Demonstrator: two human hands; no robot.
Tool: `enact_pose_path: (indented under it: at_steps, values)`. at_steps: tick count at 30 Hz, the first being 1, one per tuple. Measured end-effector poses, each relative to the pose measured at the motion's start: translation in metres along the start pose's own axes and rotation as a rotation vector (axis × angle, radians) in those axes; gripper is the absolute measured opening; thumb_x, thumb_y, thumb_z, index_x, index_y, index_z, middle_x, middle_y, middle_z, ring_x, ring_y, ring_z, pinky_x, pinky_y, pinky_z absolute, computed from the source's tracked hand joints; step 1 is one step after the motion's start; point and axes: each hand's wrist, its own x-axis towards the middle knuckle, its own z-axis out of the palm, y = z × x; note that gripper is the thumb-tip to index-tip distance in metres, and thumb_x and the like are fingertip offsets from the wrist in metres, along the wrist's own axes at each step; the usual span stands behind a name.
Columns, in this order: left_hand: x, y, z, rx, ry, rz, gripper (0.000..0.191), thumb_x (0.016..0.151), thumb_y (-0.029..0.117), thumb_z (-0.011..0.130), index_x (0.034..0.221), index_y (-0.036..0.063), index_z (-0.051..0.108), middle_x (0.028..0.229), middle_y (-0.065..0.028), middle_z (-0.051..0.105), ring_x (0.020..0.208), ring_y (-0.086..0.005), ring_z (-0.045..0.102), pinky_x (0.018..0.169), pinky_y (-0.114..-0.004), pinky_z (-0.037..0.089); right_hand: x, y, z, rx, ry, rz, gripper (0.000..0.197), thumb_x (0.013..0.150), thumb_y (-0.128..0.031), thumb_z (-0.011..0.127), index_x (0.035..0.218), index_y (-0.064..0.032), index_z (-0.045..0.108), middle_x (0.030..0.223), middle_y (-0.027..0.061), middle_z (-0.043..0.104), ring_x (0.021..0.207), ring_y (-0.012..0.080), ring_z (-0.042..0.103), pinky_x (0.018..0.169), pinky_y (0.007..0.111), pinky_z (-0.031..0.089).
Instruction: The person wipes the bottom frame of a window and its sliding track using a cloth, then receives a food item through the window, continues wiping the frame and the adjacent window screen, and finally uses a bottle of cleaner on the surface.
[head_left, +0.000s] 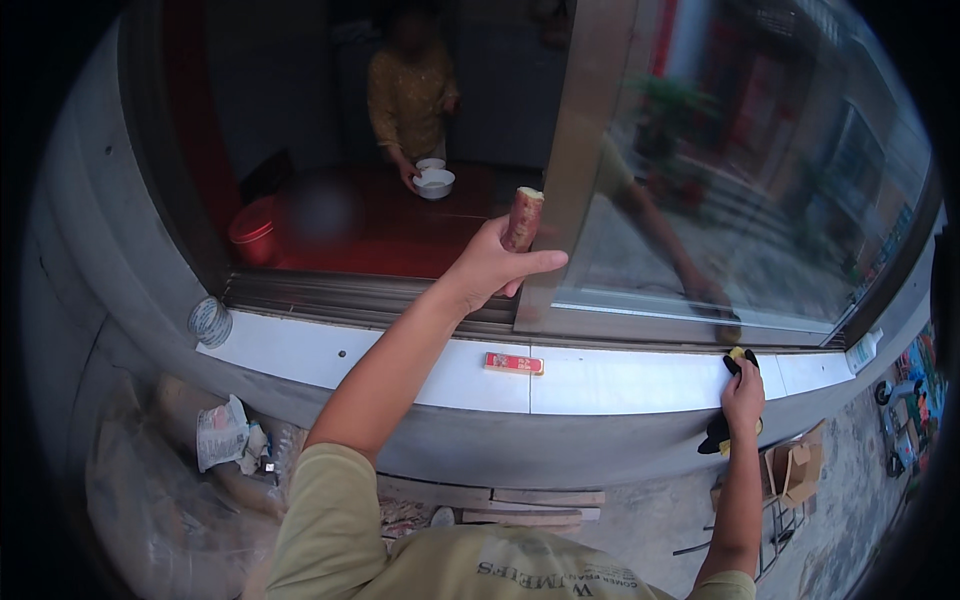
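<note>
My left hand (499, 259) is raised in front of the open side of a sliding window. It grips a red-skinned sweet potato piece (525, 217), upright, with a pale broken or cut top. Low on the right, my right hand (742, 394) clutches a black and yellow cloth item (716, 435), possibly work gloves, over the white tiled sill (637, 381). Part of that bundle hangs below the fingers. Between my arms a small red and white box (514, 364) bearing writing lies on the sill.
Indoors, a person (412, 97) touches a white bowl (434, 184) on a red table (367, 244), near a red bucket (255, 229). Sliding glass (720, 225) covers the right side. A tape roll (210, 322) and a white bottle (865, 351) stand at the sill's ends. Below are cardboard boxes (796, 469).
</note>
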Motion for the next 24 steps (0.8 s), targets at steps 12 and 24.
enact_pose_path:
  at_steps: [12,24]
  values:
    - [-0.001,-0.012,0.059,0.774,0.812,0.868,0.059,0.062,0.015,0.083,0.115,0.0118,0.057,0.115,-0.0081,0.057,0.096,-0.0253,0.063,0.072,-0.032,0.056,-0.003,0.009,0.004,-0.050,-0.016,0.033,0.029,0.083,-0.002,0.048,0.110,-0.0056,0.057,0.106,0.0143,0.061,0.099,0.0348,0.057,0.085,0.041,0.046]
    - [-0.012,-0.012,0.010,0.482,0.705,0.853,0.044,0.071,0.014,0.079,0.110,0.0068,0.061,0.103,-0.0117,0.064,0.087,-0.0217,0.067,0.065,-0.029,0.056,-0.004,0.018,0.007,-0.048,-0.060,0.066,0.031,0.084,-0.003,0.046,0.113,-0.0058,0.055,0.111,0.0158,0.060,0.103,0.0363,0.055,0.089,0.041,0.045]
